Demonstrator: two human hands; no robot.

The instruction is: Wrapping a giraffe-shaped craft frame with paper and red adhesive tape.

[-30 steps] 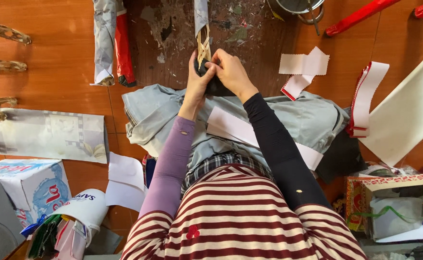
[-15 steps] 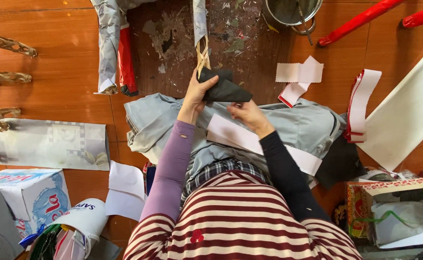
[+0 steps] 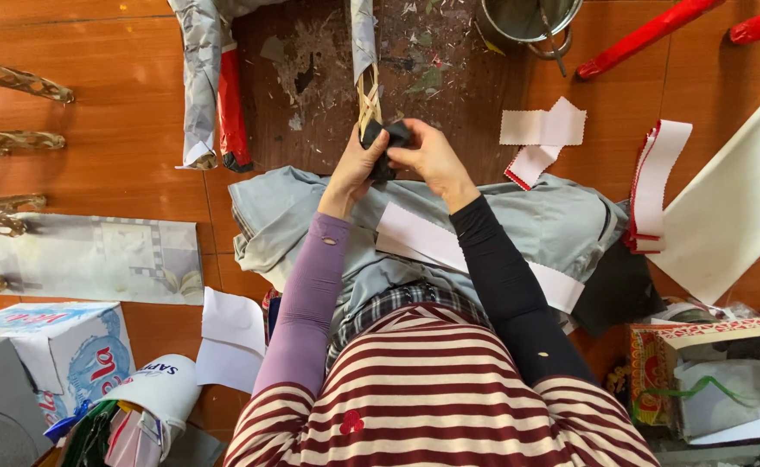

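Both my hands meet over a small piece of black paper or cloth [image 3: 390, 138] at the lower end of a thin bamboo stick frame [image 3: 368, 99] wrapped in newsprint. My left hand [image 3: 358, 163] pinches the black piece against the stick from the left. My right hand [image 3: 432, 156] grips the same black piece from the right. A long white paper strip [image 3: 415, 238] lies across my lap on grey cloth [image 3: 562, 220].
A rolled newsprint and red bundle [image 3: 211, 86] lies upper left. White pinked-edge paper pieces [image 3: 542, 130] and red-edged strips [image 3: 657, 173] lie to the right, red tubes [image 3: 644, 36] and a metal pot [image 3: 527, 17] beyond. A printed box [image 3: 60, 346] sits lower left, a decorated box [image 3: 708, 363] lower right.
My right hand had dropped toward my lap half a second ago; it has come back up to the black piece, which is now bunched smaller between both hands.
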